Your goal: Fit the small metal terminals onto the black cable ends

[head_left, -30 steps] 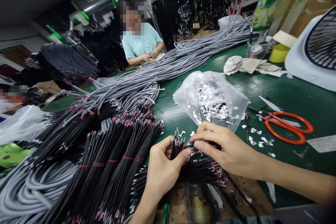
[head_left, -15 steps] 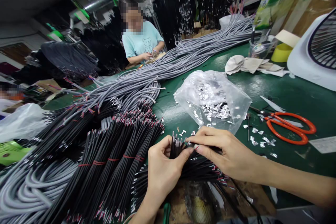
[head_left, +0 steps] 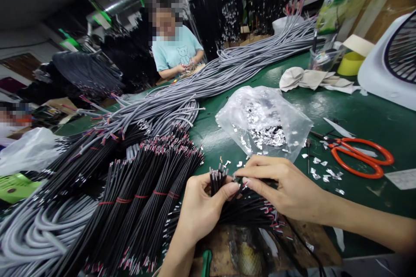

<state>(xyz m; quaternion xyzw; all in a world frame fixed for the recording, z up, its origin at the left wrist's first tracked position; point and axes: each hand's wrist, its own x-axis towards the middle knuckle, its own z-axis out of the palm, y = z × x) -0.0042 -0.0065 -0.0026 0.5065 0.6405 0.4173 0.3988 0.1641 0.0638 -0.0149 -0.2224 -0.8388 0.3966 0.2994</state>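
i have the left hand [head_left: 202,207] curled round upright black wires [head_left: 217,177], the right hand [head_left: 277,184] pinching a dark wire [head_left: 239,180] beside them.

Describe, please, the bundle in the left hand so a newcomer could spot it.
On the green table, find the clear bag. Below-left of it in view is the left hand. The black bundle there is hand-held, unlike the red-banded bundles farther left.

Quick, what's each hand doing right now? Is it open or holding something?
Left hand: closed, holding a bundle of black wires.
Right hand: closed, pinching a black wire beside that bundle.
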